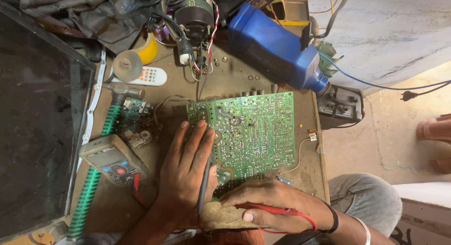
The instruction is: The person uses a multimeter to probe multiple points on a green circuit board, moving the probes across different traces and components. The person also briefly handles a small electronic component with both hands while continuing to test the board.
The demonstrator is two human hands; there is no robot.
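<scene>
The green circuit board (249,132) lay solder-side up at the middle of the brown workbench (225,80). The left hand (185,174) rested flat on its near left edge, fingers pinching a black probe (204,184). The right hand (277,205) gripped a red probe (268,210) at its near edge. A multimeter (112,159) sat left, and a blue bottle (277,47) lay far right.
</scene>
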